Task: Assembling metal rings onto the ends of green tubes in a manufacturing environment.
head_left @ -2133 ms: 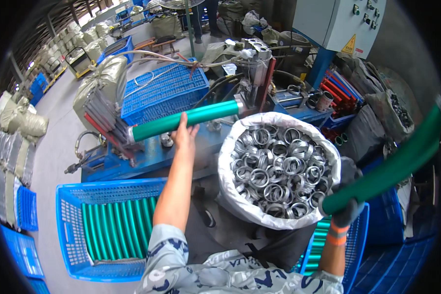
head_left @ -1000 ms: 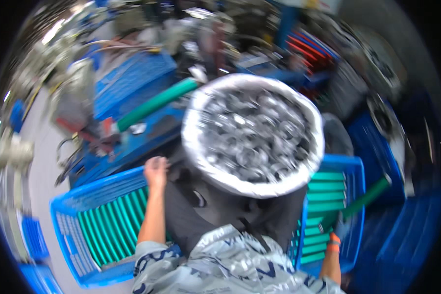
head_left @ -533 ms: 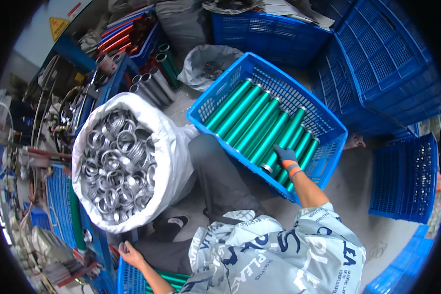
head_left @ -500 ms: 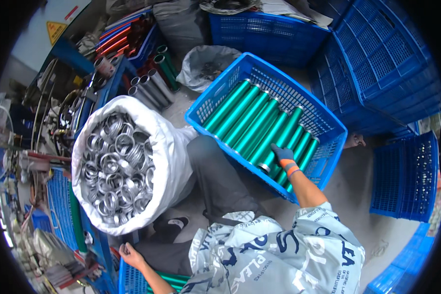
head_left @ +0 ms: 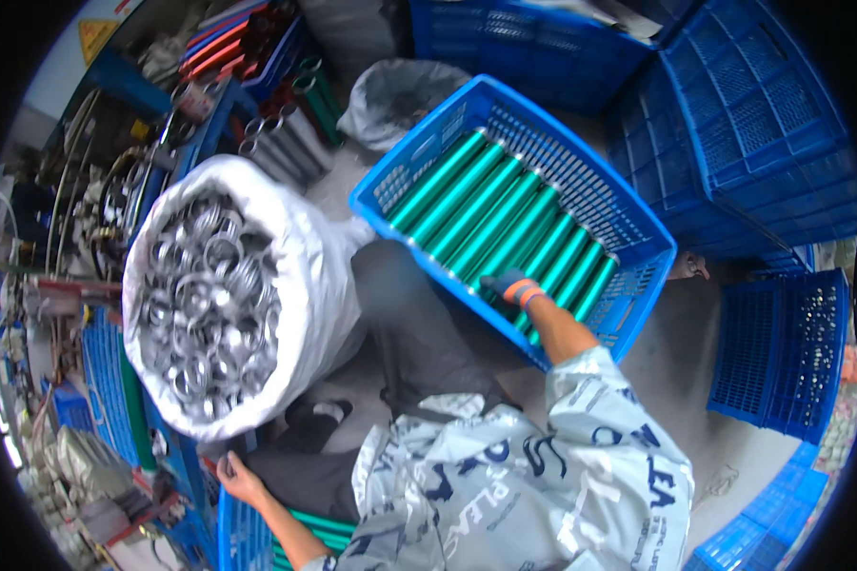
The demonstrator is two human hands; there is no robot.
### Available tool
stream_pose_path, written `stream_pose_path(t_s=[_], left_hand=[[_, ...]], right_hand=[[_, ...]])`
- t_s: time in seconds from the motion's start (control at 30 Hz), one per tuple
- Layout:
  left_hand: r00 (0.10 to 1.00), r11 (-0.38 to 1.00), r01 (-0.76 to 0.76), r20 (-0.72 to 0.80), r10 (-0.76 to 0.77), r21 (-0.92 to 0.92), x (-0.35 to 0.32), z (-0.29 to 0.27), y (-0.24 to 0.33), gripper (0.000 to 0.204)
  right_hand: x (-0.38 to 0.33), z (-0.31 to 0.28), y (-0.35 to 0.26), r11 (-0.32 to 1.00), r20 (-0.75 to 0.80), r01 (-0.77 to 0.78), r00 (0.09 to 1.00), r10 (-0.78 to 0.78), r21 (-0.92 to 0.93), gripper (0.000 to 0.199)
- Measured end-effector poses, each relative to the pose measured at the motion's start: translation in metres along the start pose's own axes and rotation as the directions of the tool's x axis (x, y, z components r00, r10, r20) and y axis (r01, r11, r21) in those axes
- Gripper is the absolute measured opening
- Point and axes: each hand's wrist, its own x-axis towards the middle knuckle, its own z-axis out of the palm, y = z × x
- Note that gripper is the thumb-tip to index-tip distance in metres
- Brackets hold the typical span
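Note:
My right hand (head_left: pixel 503 284), in a dark glove with an orange wristband, reaches into a blue plastic crate (head_left: pixel 655 249) and closes on the near end of a green tube. Many more long green tubes (head_left: pixel 486 202) lie side by side in that crate. My bare left hand (head_left: pixel 229 470) is down at the lower left, with fingers on the rim of a second blue crate (head_left: pixel 230 533) that holds a few green tubes (head_left: pixel 316 529). Between the two crates stands a big white sack (head_left: pixel 326 285) filled with shiny metal rings (head_left: pixel 205 295).
Stacked blue crates (head_left: pixel 762 114) rise at the right, with another crate (head_left: pixel 781 352) on the floor beside them. A grey bag (head_left: pixel 400 90) and a bundle of metal tubes (head_left: pixel 286 152) sit behind the sack. Machine parts and cables crowd the left edge.
My view has swung from the machine to the right-hand crate. My right hand brought a long green tube down into it; my left hand dropped from the machine to the left crate's rim.

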Motion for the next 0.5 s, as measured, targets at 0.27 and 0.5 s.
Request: stream_pose_path(t_s=[0.27,0.5], left_hand=[[0.991,0.941,-0.132,-0.071,0.115,-0.312,-0.009,-0.039,0.152,0.03],[0.829,0.553,-0.429,-0.068,0.555,-0.714,-0.068,-0.151,0.371,0.019]], right_hand=[[-0.078,-0.099,-0.142,0.464,-0.529,0.507,0.843,-0.093,0.726,0.048],[-0.292,-0.123,-0.375,-0.129,-0.774,0.909,0.255,-0.579,0.395,0.026]])
